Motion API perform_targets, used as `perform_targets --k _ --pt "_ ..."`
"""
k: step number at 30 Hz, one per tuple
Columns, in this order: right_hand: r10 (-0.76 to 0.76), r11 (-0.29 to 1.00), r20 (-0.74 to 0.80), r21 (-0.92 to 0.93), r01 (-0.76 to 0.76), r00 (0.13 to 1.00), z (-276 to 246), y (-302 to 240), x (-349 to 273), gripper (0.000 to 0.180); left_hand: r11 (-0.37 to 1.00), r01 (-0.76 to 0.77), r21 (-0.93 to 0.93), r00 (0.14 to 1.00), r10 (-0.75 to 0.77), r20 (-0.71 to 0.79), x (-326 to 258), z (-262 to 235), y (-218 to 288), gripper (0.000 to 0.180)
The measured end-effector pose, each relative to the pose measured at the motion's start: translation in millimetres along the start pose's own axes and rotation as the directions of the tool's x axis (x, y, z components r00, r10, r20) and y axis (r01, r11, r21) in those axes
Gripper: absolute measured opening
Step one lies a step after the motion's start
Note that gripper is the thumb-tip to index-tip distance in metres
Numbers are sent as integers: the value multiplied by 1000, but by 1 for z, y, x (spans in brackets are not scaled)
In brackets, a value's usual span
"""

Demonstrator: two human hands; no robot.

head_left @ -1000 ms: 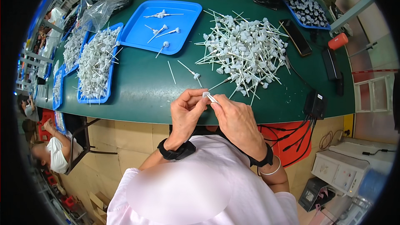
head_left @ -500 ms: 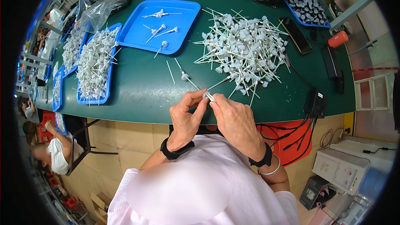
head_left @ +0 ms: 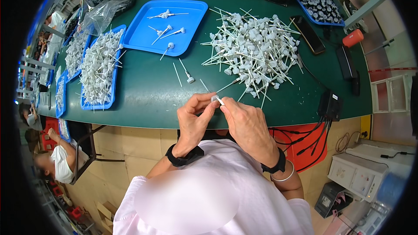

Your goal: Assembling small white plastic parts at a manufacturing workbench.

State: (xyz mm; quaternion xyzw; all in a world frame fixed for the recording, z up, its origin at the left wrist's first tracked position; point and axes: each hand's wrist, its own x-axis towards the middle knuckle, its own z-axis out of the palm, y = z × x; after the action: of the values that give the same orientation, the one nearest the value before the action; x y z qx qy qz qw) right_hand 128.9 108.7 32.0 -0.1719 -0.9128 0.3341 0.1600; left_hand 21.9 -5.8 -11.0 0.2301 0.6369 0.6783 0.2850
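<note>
Both hands are up at the near edge of the green table (head_left: 143,100), and I've got one small white stemmed piece (head_left: 216,100) pinched between them. My left hand (head_left: 194,119) has thumb and fingertips closed on its head end; my right hand (head_left: 248,124) is closed on it too, from the other side. So both grips are clamped on the same piece, held just above the table edge. To do this well, I'd say keep the pinch close to the joint, push straight along the stem, no bending, wrists steady.

Now the count. One big loose heap of white pieces (head_left: 252,52) straight ahead, far too many to number. The nearer blue tray (head_left: 165,26) holds roughly four or five. A second blue tray (head_left: 100,69) on the left is piled full. Two loose ones (head_left: 185,72) lie on the table between.
</note>
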Motion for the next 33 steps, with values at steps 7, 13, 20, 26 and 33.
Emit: perform_targets --k 7,13,20,26,33 --pt "27 988 24 154 -30 999 -5 4 1 12 988 72 -139 996 -63 68 4 -5 1 21" --pt "93 900 121 414 -136 988 0 21 3 19 981 91 -171 991 -72 113 6 -7 0 18" --pt "143 697 371 620 -359 918 -5 31 6 26 974 90 -208 988 -61 142 7 -8 -5 19" --pt "108 547 529 675 -495 842 -11 38 11 31 962 102 -252 985 -61 164 6 -8 -6 18" --pt "113 469 535 714 -520 837 -9 35 9 31 965 74 -252 987 -35 154 7 -8 -8 18"
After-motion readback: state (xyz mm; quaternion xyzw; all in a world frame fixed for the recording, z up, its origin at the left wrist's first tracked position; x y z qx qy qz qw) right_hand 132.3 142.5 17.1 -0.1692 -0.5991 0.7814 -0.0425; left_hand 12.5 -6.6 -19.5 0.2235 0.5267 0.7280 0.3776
